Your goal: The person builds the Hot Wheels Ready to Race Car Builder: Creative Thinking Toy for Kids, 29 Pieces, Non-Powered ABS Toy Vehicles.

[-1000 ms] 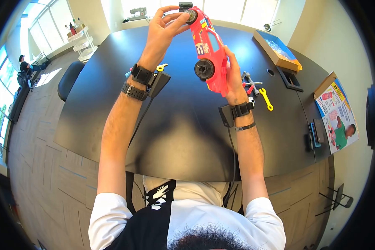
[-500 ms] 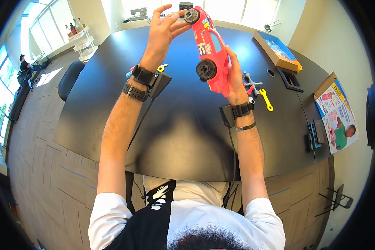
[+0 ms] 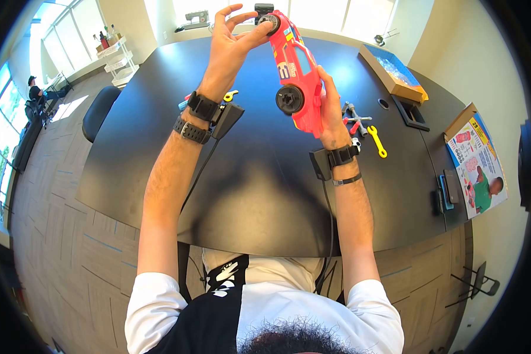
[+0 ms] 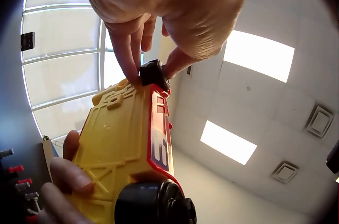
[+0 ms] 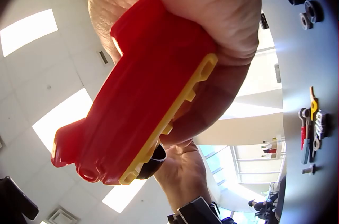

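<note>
Office: carpet tiles (image 3: 53, 194), light panels (image 4: 258, 56)

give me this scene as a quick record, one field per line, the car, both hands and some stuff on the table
held thing: red toy car, raised above the table
car underside: yellow
right hand: grips the car's body
left hand: pinches the far wheel between thumb and fingers
near wheel: black, on the car
on table: yellow wrench, open box

The toy car (image 3: 296, 68) is smooth, glossy plastic.
</note>
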A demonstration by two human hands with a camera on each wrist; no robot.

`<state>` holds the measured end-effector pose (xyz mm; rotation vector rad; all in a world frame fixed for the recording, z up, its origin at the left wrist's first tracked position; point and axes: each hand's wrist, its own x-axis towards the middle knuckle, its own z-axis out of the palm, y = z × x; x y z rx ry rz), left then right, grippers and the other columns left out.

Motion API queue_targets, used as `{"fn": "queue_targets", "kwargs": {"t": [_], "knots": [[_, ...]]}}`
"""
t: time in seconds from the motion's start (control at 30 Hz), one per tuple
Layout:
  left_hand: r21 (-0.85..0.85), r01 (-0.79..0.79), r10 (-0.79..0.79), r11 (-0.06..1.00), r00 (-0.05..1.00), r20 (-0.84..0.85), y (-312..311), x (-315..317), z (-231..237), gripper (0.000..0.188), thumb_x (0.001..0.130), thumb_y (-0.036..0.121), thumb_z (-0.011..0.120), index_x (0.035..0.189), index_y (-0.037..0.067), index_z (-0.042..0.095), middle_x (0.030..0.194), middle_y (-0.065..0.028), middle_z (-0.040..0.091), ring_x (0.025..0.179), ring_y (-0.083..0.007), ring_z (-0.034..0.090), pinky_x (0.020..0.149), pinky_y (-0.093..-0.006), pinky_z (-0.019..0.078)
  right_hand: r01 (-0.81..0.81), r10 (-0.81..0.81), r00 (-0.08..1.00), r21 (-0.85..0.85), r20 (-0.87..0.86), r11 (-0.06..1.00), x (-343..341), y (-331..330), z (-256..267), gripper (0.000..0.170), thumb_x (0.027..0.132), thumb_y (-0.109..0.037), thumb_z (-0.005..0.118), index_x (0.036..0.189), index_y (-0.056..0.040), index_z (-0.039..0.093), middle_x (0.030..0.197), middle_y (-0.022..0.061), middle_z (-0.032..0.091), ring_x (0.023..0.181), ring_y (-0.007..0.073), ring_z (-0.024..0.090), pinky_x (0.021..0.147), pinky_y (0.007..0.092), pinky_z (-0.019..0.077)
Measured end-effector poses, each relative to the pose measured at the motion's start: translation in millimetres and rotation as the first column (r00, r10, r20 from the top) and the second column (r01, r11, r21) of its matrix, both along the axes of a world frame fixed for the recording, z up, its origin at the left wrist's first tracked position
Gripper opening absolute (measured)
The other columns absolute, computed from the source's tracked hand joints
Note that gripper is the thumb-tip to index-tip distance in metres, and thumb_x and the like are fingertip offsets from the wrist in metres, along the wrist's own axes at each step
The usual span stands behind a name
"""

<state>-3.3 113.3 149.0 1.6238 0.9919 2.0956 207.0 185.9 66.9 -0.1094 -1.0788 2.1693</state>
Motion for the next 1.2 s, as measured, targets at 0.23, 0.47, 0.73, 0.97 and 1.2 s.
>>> {"fn": "queue_targets", "kwargs": {"t": [0.23, 0.47, 0.73, 0.97, 1.2], "knots": [[-0.007, 0.205, -0.2, 0.979, 0.962, 0.183, 3, -9, 0, 0.07, 0.1, 0.013, 0.08, 0.153, 0.002, 0.035, 0.151, -0.0195, 0.051, 0.125, -0.0306, 0.071, 0.11, -0.0417, 0.0606, -0.011, 0.011, 0.999, -0.01, -0.04, 1.0, -1, 1, 0, 0.068, 0.107, -0.053, 0.064, 0.149, -0.0015, 0.054, 0.132, 0.0122, 0.072, 0.108, 0.0178, 0.075, 0.087, 0.0342, 0.0655], [0.021, 0.108, -0.109, 0.994, 0.994, 0.031, 7, -12, -6, 0.059, 0.102, 0.016, 0.078, 0.147, 0.007, 0.041, 0.151, -0.017, 0.05, 0.122, -0.0282, 0.072, 0.109, -0.0415, 0.0609, 0.039, -0.039, 0.999, -0.003, -0.01, 0.999, -2, -4, 2, 0.069, 0.104, -0.057, 0.066, 0.146, -0.0022, 0.056, 0.124, 0.0114, 0.074, 0.099, 0.0163, 0.077, 0.081, 0.0319, 0.0673], [0.068, 0.044, -0.04, 0.997, 0.998, -0.054, 15, -14, -9, 0.027, 0.104, 0.015, 0.076, 0.126, 0.003, 0.064, 0.143, -0.0152, 0.061, 0.118, -0.0239, 0.074, 0.108, -0.0397, 0.0619, 0.015, -0.015, 1.0, -0.007, -0.002, 1.0, -2, -1, 1, 0.07, 0.105, -0.057, 0.065, 0.146, -0.002, 0.056, 0.125, 0.012, 0.074, 0.1, 0.0171, 0.077, 0.082, 0.0327, 0.0678], [0.062, 0.042, -0.038, 0.997, 0.997, -0.065, 19, -14, -9, 0.028, 0.106, 0.017, 0.073, 0.13, 0.002, 0.07, 0.132, -0.0112, 0.07, 0.111, -0.0227, 0.077, 0.102, -0.0364, 0.0639, 0.0, 0.0, 0.999, -0.001, -0.034, 1.0, -4, 5, -3, 0.069, 0.105, -0.057, 0.064, 0.147, -0.0025, 0.054, 0.126, 0.012, 0.073, 0.101, 0.018, 0.077, 0.082, 0.0334, 0.0673], [0.056, -0.074, 0.082, 0.996, 0.986, -0.147, 12, -11, -7, 0.027, 0.105, 0.014, 0.074, 0.129, 0.002, 0.072, 0.128, -0.0115, 0.074, 0.111, -0.0211, 0.077, 0.098, -0.0349, 0.0651, 0.03, -0.03, 0.999, -0.002, -0.026, 1.0, -5, 3, -2, 0.07, 0.105, -0.058, 0.064, 0.146, -0.0027, 0.055, 0.123, 0.0123, 0.075, 0.096, 0.0179, 0.079, 0.078, 0.033, 0.0688]]}}
